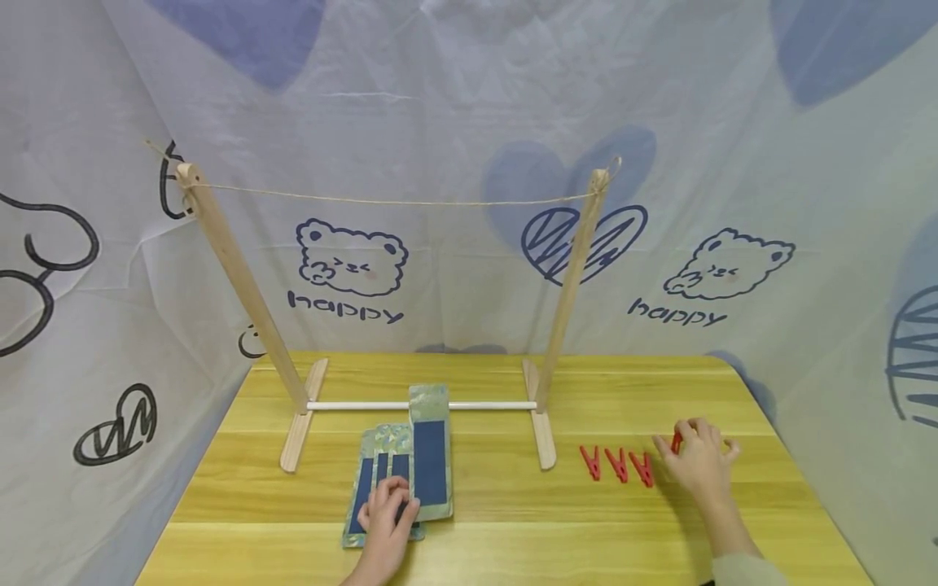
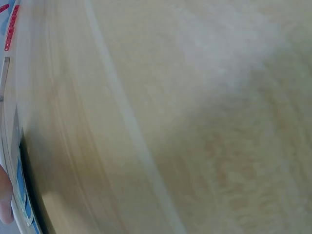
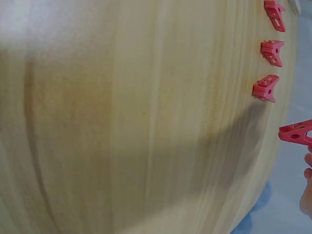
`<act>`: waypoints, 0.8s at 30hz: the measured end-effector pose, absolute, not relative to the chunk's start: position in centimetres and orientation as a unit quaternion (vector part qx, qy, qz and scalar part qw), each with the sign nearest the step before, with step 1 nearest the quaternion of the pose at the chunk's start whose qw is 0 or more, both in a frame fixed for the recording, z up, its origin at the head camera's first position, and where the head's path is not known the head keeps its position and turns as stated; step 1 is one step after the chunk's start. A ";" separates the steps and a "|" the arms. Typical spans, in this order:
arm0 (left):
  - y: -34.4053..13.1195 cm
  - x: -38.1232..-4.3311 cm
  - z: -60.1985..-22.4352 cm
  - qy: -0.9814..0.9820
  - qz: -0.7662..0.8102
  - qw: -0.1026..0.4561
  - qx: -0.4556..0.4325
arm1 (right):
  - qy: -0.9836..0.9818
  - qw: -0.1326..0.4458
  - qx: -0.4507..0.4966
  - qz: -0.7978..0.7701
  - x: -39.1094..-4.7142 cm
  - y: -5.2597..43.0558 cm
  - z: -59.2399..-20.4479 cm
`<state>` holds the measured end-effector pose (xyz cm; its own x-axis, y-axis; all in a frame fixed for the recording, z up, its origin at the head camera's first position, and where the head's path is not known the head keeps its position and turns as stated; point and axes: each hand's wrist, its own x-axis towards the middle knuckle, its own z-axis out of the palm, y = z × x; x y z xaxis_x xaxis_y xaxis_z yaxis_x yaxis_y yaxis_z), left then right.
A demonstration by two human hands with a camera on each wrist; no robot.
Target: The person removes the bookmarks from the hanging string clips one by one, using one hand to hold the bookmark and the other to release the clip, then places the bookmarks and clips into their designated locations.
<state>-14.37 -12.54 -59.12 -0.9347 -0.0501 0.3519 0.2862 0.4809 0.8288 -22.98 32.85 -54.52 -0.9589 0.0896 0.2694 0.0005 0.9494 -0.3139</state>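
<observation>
My right hand [image 1: 699, 464] pinches a red clothespin [image 3: 294, 132] over the right side of the table. To its left, three more red clothespins [image 1: 617, 464] lie in a row. At front left, my left hand [image 1: 387, 521] has curled fingers over several flat blue-and-green pieces [image 1: 364, 480] that overlap like a fan. Its thumb is at the left edge of the rightmost blue-and-green piece [image 1: 430, 464], which extends across the white rod. Only a fingertip [image 2: 5, 195] and the pieces' edges [image 2: 23, 192] show in the left wrist view.
A wooden frame stands behind the pieces, with a left post [image 1: 245, 285], a right post [image 1: 572, 301] and a thin string [image 1: 396, 201] tied between their tops. Low down, a white rod [image 1: 352, 405] joins the posts. A printed cloth backdrop [image 1: 440, 106] surrounds the yellow wooden table [image 1: 498, 561].
</observation>
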 end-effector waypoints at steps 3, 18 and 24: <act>-12.7 -14.1 -59.3 -0.847 -0.499 0.170 -0.063 | -0.978 0.138 -0.024 0.157 -22.8 33.0 -54.8; -12.9 -13.3 -60.0 -0.863 -0.455 0.212 -0.055 | -0.982 0.101 -0.041 0.156 -22.4 33.4 -56.1; -13.2 -13.1 -60.3 -0.874 -0.445 0.190 -0.042 | -0.983 0.085 -0.043 0.155 -22.2 33.5 -56.4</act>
<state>-13.13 -13.15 -60.29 -0.9240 -0.0966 0.3700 0.2422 0.6010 0.7617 -22.25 33.47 -56.43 -0.9819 0.1113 0.1531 0.0586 0.9480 -0.3130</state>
